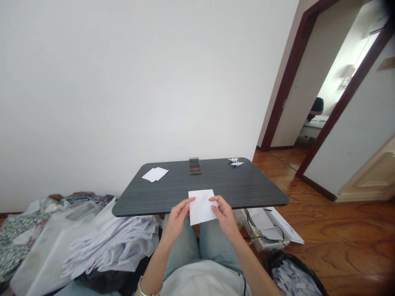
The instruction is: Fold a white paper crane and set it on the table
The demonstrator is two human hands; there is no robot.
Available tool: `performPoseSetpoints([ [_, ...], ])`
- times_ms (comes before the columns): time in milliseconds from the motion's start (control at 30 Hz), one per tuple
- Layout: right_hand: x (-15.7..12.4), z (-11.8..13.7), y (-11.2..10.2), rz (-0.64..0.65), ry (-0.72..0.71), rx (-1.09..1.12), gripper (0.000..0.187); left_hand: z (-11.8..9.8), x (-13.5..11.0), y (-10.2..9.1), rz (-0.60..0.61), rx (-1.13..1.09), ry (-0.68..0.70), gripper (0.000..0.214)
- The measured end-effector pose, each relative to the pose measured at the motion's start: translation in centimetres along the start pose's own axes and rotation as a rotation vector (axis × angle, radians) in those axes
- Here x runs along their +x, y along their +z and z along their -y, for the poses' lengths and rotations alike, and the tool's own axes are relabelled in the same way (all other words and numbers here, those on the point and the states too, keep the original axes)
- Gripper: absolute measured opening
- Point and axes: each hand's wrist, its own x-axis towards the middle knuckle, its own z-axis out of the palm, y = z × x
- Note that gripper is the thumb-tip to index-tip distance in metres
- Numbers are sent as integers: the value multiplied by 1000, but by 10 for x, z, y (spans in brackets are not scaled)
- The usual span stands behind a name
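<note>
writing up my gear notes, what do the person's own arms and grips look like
Human and ungloved: the left grip and right grip are bare, with no sleeve showing on either forearm. A thin silver-coloured bangle circles the left forearm; the right forearm shows none.

My sheet (201,209) is plain white, as are the papers (154,174) at far left and the cranes (237,163) at far right. My table (173,189) is charcoal with fine streaky grain; the phone (195,165) is dark with a reddish patch. I wear faded blue jeans (212,240). Right, the floor (321,226) is orange-brown with darker swirls, the door frame (289,82) deep red-brown; near left, a cloth (12,234) is speckled green and white.
</note>
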Motion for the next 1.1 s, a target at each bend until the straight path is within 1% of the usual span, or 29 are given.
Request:
performPoseSetpoints([
  [100,-2,6,1,65,14,67,19,-1,1,-7,42,21,17,35],
  [233,-4,15,1,160,34,123,20,-4,3,-18,74,196,112,24],
  [367,-6,21,1,202,30,142,18,-7,3,-22,101,285,156,15],
  [467,-6,19,1,193,18,123,15,-7,4,-24,64,317,187,10],
  [567,-3,15,0,107,-5,48,13,-5,4,-25,5,334,235,10],
  [633,-1,13,-2,42,11,4,13,-3,4,-27,-37,346,274,10],
  [700,0,13,-4,10,18,-2,15,-1,3,-27,-90,358,310,10],
  [767,0,14,-6,27,-24,20,18,0,2,-27,-163,362,337,10],
  [833,0,15,-6,82,-89,38,22,1,2,-25,-241,364,359,9],
  [900,0,15,-6,133,-125,25,24,2,1,-23,-284,367,371,9],
  [967,0,14,-5,152,-141,-15,27,1,1,-21,-269,371,374,8],
  [1100,0,14,-3,132,-188,-83,27,2,0,-17,-171,373,377,8],
])
